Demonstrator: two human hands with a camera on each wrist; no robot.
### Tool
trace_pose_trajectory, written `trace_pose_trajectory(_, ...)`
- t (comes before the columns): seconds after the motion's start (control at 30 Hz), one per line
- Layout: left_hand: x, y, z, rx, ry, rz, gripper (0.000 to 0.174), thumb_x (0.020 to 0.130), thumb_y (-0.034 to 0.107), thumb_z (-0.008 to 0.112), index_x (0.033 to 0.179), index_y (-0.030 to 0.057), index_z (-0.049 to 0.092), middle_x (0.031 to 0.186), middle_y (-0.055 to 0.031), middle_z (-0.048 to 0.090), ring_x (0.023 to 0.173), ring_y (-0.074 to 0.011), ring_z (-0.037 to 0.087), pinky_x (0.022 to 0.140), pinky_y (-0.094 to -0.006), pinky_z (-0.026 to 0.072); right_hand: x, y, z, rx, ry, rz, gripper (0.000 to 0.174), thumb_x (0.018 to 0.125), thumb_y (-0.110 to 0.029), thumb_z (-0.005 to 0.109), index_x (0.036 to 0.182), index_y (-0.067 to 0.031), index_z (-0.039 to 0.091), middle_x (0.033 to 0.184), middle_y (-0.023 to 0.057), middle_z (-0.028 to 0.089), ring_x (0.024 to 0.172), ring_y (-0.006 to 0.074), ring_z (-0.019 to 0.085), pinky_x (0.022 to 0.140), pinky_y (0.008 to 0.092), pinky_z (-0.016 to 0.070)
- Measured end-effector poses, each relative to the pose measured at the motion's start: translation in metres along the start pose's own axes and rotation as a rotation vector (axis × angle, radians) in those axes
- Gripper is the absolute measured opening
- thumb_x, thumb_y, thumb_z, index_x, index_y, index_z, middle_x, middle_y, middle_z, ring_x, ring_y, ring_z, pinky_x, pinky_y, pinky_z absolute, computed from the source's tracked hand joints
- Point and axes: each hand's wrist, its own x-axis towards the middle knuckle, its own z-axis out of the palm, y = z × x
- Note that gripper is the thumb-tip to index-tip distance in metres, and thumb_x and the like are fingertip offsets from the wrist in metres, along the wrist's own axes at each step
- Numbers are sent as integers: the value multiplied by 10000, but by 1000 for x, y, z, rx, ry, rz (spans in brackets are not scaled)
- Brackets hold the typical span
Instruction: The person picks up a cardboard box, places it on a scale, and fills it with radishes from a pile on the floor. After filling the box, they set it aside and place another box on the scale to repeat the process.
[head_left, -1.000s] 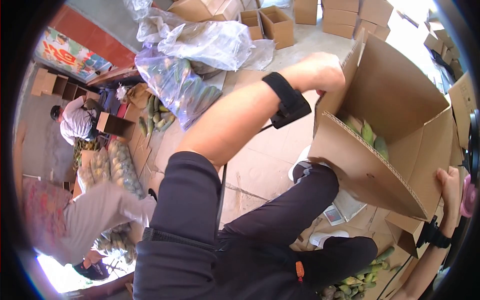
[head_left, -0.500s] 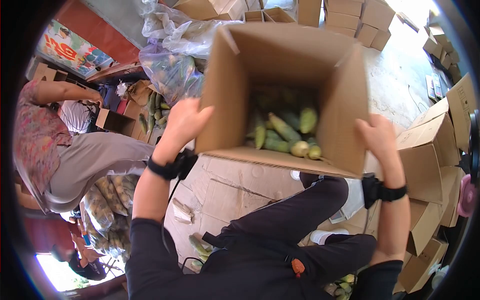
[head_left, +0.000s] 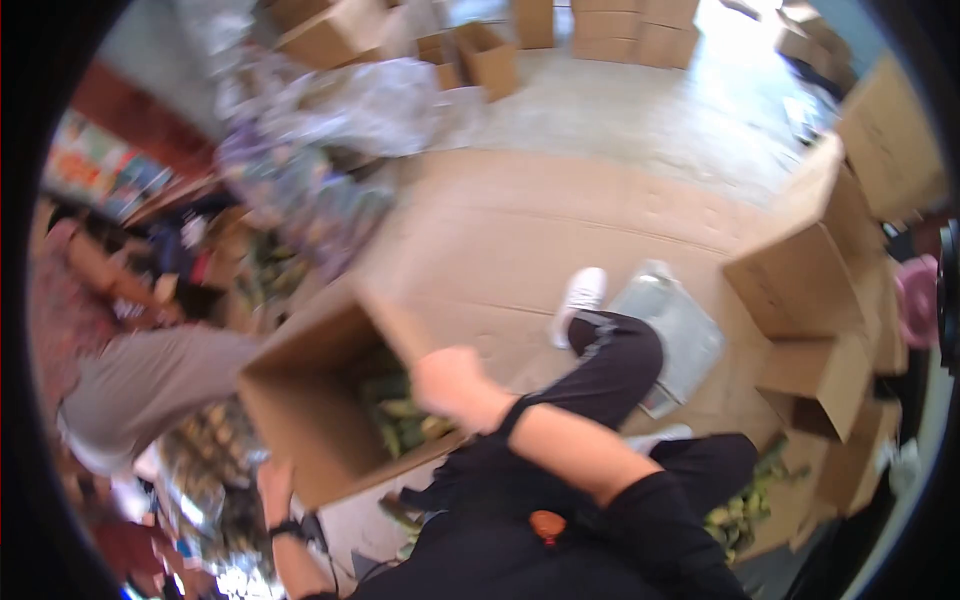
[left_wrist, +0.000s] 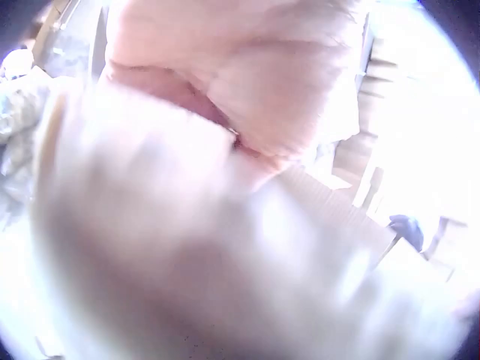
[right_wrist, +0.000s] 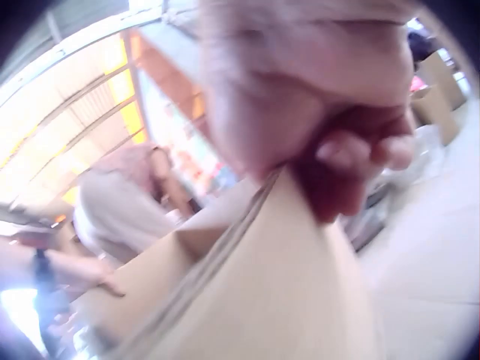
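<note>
An open cardboard box (head_left: pixel 300 400) is held at the lower left of the head view. Inside lie several green and yellowish oblong vegetables (head_left: pixel 410 415), blurred and partly hidden by the walls. My right hand (head_left: pixel 458 385) grips one wall, its fingers curled over the edge (right_wrist: pixel 247 214) in the right wrist view. On the opposite side my left hand (head_left: pixel 275 485) grips the other wall. The left wrist view shows the left palm (left_wrist: pixel 247 75) close up against a blurred box wall (left_wrist: pixel 150 210).
A person in grey trousers (head_left: pixel 150 385) bends at the left, close to the box. Flattened cardboard (head_left: pixel 560 210) covers the floor ahead. Full plastic bags (head_left: pixel 300 190) lie at the back left, and open boxes (head_left: pixel 800 270) stand at the right. Loose green vegetables (head_left: pixel 745 510) lie near my legs.
The box has swung from the right, past the front of my body, to the lower left, both hands gripping it. My right arm now crosses my body. The other person has leaned forward.
</note>
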Motion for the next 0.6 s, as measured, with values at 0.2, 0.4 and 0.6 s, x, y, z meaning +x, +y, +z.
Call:
trace_pose_trajectory(0.2, -5, 33, -6, 243, -375, -135, 405, 704, 233, 702, 993, -32, 602, 959, -205, 640, 975, -345, 608, 802, -429, 465, 7, -24, 73, -138, 375, -241, 168, 759, -169, 557, 747, -98, 709, 798, 117, 688, 777, 261, 677, 614, 384, 513)
trace_pose_trajectory(0.4, -28, 154, -43, 612, -227, -161, 446, 793, 206, 676, 1159, -17, 549, 1095, -208, 603, 1048, -338, 571, 900, -403, 440, -14, -27, 60, -9, 201, -122, 193, 766, -176, 552, 781, -68, 711, 845, 150, 686, 839, 293, 671, 663, 387, 519)
trace_pose_trajectory(0.6, -27, 235, -10, 733, 288, 880, 471, 742, 144, 711, 1190, 63, 591, 1136, -207, 609, 1048, -367, 576, 866, -410, 482, -33, -2, 45, 105, -33, -165, 243, 744, -183, 555, 816, 9, 686, 855, 199, 670, 886, 356, 648, 715, 425, 517)
